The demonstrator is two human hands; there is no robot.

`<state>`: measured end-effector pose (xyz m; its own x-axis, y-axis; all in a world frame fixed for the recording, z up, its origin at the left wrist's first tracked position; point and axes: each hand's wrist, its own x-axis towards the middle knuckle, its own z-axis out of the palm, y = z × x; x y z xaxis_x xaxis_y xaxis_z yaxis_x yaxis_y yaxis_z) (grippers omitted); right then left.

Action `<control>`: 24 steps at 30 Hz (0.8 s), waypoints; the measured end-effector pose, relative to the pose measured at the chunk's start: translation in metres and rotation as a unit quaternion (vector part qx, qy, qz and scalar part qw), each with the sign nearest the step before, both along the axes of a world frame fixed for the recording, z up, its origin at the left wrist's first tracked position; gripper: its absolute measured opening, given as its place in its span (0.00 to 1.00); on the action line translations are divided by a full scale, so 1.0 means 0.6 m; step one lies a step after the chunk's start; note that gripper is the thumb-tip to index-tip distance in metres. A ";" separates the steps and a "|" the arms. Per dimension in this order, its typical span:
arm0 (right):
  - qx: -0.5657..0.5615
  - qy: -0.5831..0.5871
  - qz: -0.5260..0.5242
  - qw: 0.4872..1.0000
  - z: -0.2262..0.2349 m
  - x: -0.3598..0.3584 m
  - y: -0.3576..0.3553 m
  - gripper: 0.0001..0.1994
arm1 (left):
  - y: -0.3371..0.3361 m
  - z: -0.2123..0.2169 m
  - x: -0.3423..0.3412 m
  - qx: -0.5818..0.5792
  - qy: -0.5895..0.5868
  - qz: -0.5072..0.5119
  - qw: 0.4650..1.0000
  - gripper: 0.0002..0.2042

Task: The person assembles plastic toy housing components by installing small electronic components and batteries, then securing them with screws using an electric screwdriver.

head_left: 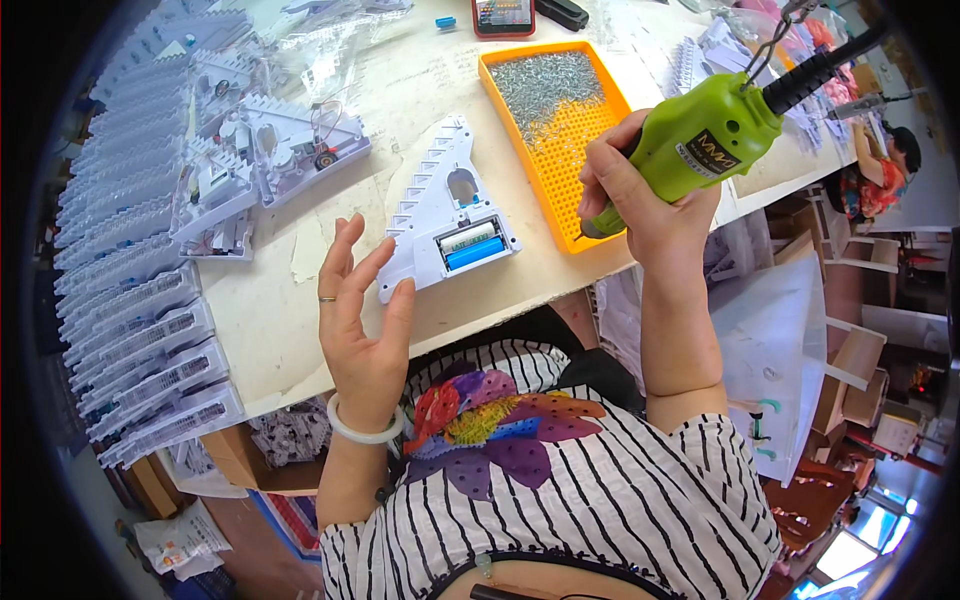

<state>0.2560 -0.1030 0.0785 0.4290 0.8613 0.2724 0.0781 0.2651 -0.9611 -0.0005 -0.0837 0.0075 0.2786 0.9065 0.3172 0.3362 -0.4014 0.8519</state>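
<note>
In the head view, my right hand (650,195) is wrapped round a green electric screwdriver (705,130) that hangs from a hook and cord. Its tip points down at the near end of a yellow perforated tray (545,190), whose far half holds many small screws (550,90). My left hand (365,310) is empty with fingers apart, beside a white stepped plastic housing (440,205) lying on the table. The fingertips are close to the housing's left edge; contact is unclear. Two batteries, one whitish and one blue (475,252), sit in its open compartment.
Stacked white housings (135,290) line the table's left side. Beside them lie opened housings with wires and small parts (310,150). A red-framed device (503,18) and a blue battery (445,22) are at the back. Another person (880,170) sits at far right.
</note>
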 end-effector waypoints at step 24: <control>0.049 0.025 0.022 0.998 -0.004 0.004 -0.021 0.06 | 0.002 0.029 0.083 0.172 0.111 -0.116 0.972 0.12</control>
<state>0.2585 -0.1153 0.0760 0.4067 0.8494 0.3363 0.0176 0.3608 -0.9325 0.0492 -0.0827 0.0252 0.5580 0.6622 0.5002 0.3627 -0.7367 0.5707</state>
